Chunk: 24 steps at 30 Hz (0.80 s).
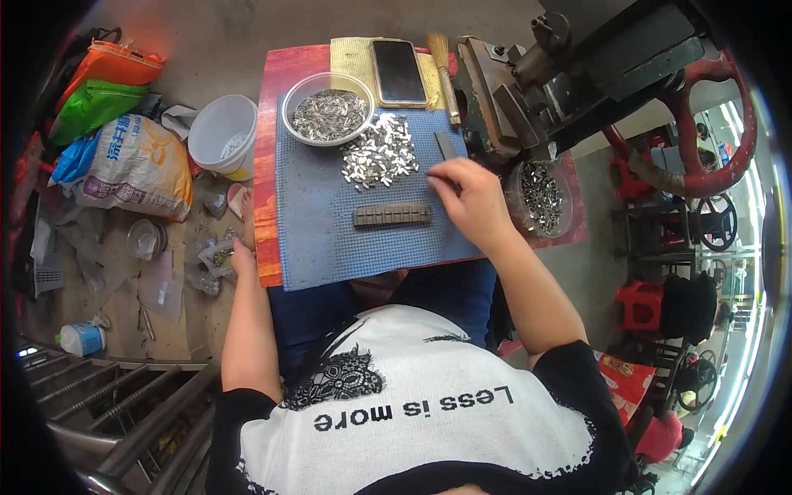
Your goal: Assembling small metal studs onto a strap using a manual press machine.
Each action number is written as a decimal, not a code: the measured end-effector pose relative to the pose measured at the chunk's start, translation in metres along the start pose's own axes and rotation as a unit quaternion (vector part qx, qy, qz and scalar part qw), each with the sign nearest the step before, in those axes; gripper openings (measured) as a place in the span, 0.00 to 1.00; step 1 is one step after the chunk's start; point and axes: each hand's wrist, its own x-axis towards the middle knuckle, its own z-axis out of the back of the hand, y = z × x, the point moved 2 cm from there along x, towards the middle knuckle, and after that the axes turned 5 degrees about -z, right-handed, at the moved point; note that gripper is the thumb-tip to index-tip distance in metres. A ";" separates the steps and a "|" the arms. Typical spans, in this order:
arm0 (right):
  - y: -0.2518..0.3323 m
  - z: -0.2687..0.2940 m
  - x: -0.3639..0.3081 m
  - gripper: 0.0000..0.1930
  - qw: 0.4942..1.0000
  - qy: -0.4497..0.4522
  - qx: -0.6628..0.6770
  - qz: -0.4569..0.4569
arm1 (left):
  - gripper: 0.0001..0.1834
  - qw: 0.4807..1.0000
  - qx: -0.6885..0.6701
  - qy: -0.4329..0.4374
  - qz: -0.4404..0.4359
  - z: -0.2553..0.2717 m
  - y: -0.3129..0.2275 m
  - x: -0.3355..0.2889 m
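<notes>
Blue-matted worktop (318,235) carries heaped silver pieces (379,154) at twelve o'clock from a grooved bar (392,215); they look light, stiff, slippery, best pinched by their long edges. Right hand (472,198), left hand (241,259): grip closure I cannot tell.

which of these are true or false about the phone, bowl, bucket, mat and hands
1. The phone lies beside the brush. True.
2. The bucket is red. False: the bucket is white.
3. The right hand is over the blue mat. True.
4. The left hand rests on the mat. False: the left hand is off the table's left side.
5. The bowl beside the phone is empty. False: the bowl holds small metal pieces.
</notes>
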 end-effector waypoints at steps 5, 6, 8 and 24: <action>-0.016 -0.017 0.015 0.06 0.998 -0.044 -0.045 -0.013 | 0.31 0.999 0.027 0.009 -0.020 0.001 0.005 -0.001; -0.018 -0.018 0.016 0.05 0.998 -0.042 -0.047 -0.024 | 0.31 0.999 0.032 0.011 -0.023 0.002 0.005 0.001; -0.017 -0.018 0.018 0.05 0.997 -0.042 -0.061 -0.010 | 0.31 0.999 0.042 0.013 -0.031 0.004 0.005 0.004; -0.018 0.000 0.010 0.06 0.997 0.011 -0.080 0.008 | 0.31 0.995 0.079 0.025 -0.064 0.009 0.012 0.017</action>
